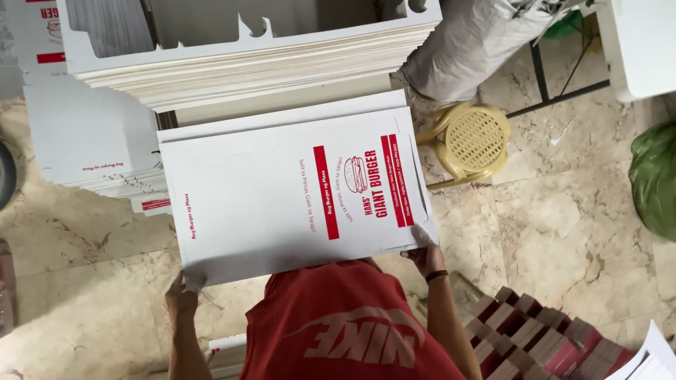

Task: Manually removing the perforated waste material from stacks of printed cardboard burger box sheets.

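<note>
White carton sheet point(282, 197) between both grips

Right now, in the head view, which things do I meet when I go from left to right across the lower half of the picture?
Left hand → white printed cardboard sheet → right hand → yellow plastic stool → red and white folded boxes → green bag.

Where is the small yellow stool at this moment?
In the head view, the yellow stool stands on the marble floor, right of the white printed cardboard sheet and below the grey sack.
</note>
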